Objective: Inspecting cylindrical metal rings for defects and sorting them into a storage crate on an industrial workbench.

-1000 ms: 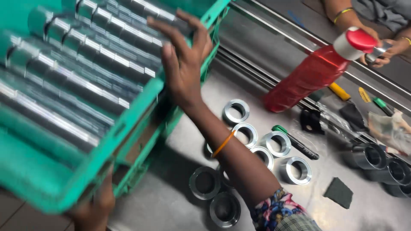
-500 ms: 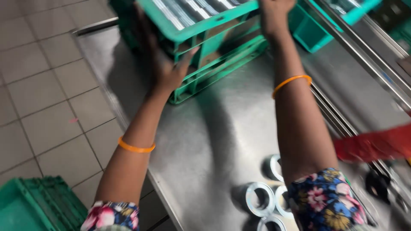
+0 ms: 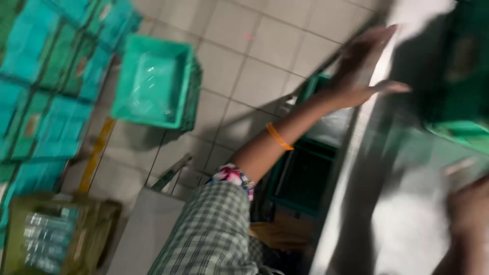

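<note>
The picture is blurred by motion. My left hand [image 3: 362, 69] is stretched out over the near edge of the steel table [image 3: 407, 224], fingers apart and holding nothing, an orange band on its forearm. A dark green crate [image 3: 458, 71] stands on the table just right of that hand, apart from it. My right arm [image 3: 468, 219] shows only as a brown blur at the lower right, above the table; I cannot make out its fingers.
On the tiled floor to the left stands a low stack of empty green trays [image 3: 153, 81], with more green crates [image 3: 46, 91] stacked beyond it. An olive crate of metal cylinders [image 3: 51, 237] sits at the bottom left. Another green crate [image 3: 300, 175] is under the table.
My view has swung left and down to the floor. My left hand has let go of the green crate of metal rods and now hangs open at the table edge.
</note>
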